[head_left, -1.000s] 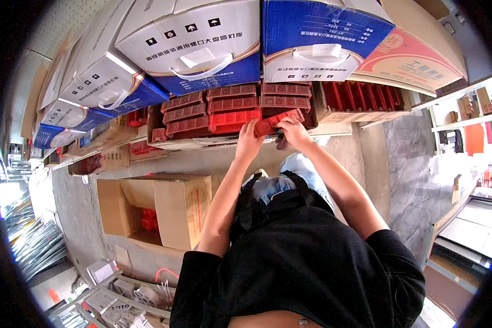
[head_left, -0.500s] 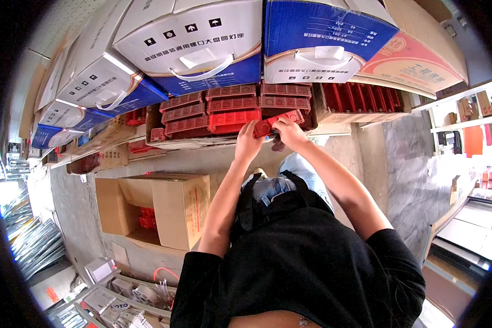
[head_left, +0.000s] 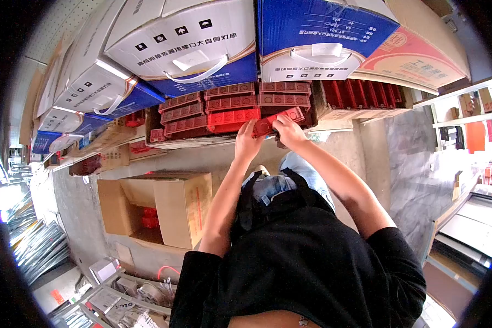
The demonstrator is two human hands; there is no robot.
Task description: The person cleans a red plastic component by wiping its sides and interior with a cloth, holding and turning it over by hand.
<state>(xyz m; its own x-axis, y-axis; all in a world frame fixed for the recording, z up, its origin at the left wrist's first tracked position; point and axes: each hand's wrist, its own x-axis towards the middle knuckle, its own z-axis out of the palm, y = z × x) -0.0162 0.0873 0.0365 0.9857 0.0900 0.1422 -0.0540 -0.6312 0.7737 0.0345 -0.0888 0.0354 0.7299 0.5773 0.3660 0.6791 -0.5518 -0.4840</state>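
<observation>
A strip of red plastic electrical wall boxes [head_left: 263, 128] is held tilted in front of the carton's open side, its right end higher. My left hand [head_left: 248, 142] has its fingers closed on the strip's left end. My right hand [head_left: 290, 133] grips it nearer the middle, fingers over the top. Just behind are stacked rows of the same red boxes [head_left: 233, 118] inside a cardboard carton [head_left: 202, 141]. A small dark thing shows below my right hand, too unclear to name.
Blue-and-white cartons [head_left: 186, 46] with handles stand above the shelf. To the right, another carton [head_left: 361, 113] holds red pieces. An open cardboard box [head_left: 180, 210] with red pieces inside lies on the floor at left. Racks stand lower left and at right.
The view has shifted very slightly. Both hands keep the strip of red wall boxes in nearly the same place and tilt.
</observation>
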